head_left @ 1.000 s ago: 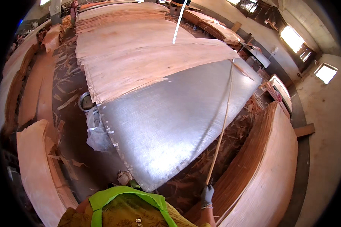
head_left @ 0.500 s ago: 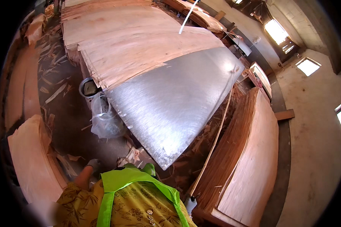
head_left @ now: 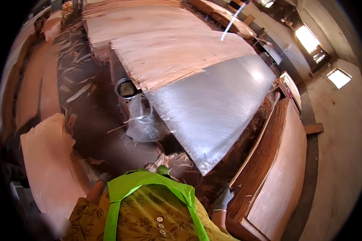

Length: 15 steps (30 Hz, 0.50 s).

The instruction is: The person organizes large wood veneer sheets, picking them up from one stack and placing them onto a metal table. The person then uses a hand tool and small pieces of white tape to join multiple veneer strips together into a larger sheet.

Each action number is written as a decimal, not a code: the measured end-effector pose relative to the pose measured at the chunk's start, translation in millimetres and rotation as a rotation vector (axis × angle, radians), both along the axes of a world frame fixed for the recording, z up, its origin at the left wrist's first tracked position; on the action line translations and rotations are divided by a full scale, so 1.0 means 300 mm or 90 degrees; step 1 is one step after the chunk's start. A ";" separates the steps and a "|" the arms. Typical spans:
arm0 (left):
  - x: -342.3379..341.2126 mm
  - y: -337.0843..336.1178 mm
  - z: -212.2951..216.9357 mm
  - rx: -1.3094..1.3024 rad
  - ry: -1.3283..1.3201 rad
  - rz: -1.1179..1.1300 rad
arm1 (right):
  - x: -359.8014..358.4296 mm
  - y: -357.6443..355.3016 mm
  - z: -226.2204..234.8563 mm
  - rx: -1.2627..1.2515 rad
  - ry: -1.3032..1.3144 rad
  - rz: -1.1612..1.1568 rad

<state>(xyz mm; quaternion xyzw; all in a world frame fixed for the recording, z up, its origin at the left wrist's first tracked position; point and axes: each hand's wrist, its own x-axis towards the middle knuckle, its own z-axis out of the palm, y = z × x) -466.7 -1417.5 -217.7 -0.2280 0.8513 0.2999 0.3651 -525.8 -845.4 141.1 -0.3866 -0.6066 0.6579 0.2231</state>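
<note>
My right hand (head_left: 223, 199), in a pale glove, is closed at the near end of a long thin wooden stick (head_left: 256, 141). The stick slants away along the left side of a tall stack of wood veneer sheets (head_left: 287, 160). A small dark piece shows at the fingers; I cannot make out what it is. My left hand (head_left: 104, 177), gloved too, hangs low beside my body, between the green apron (head_left: 149, 178) and a smaller veneer stack (head_left: 48, 156). Its fingers are too small and blurred to read. Ahead lies a table with a bare metal top (head_left: 217, 108).
Thin veneer sheets (head_left: 181, 52) cover the far part of the table. A clear plastic bag (head_left: 142, 124) and a round metal container (head_left: 124, 89) are at its left side. Wood scraps (head_left: 78, 92) litter the floor. A wall (head_left: 338, 160) stands beyond the right stack.
The view has shifted, so the table and stacks sit further right. My right hand has come further into view with the stick, which has moved right against the veneer stack.
</note>
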 end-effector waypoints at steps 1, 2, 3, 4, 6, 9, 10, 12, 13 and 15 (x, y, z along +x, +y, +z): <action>0.079 -0.053 -0.044 -0.039 0.046 -0.024 | -0.089 -0.029 0.009 -0.006 0.026 0.036; 0.066 -0.071 -0.055 -0.078 0.082 -0.101 | -0.104 -0.015 0.001 -0.015 0.041 0.018; 0.116 -0.106 -0.061 -0.119 0.118 -0.144 | -0.151 -0.062 0.007 -0.018 0.045 0.032; 0.134 -0.121 -0.055 -0.099 0.132 -0.079 | -0.184 -0.104 0.019 -0.016 0.050 0.037; 0.142 -0.142 -0.035 -0.078 0.117 0.025 | -0.257 -0.158 0.016 -0.032 0.061 0.024; 0.107 -0.169 0.000 -0.062 0.104 0.079 | -0.397 -0.149 -0.066 -0.058 0.123 0.024; 0.101 -0.194 0.003 -0.061 0.104 0.097 | -0.482 -0.212 -0.039 -0.107 0.093 0.011; 0.039 -0.231 -0.002 -0.042 0.108 0.103 | -0.684 -0.231 -0.077 -0.130 0.161 0.028; 0.035 -0.277 0.000 -0.040 0.102 0.111 | -0.773 -0.362 -0.014 -0.152 0.164 0.037; -0.020 -0.361 0.005 -0.032 0.102 0.119 | -0.988 -0.428 -0.051 -0.226 0.232 0.064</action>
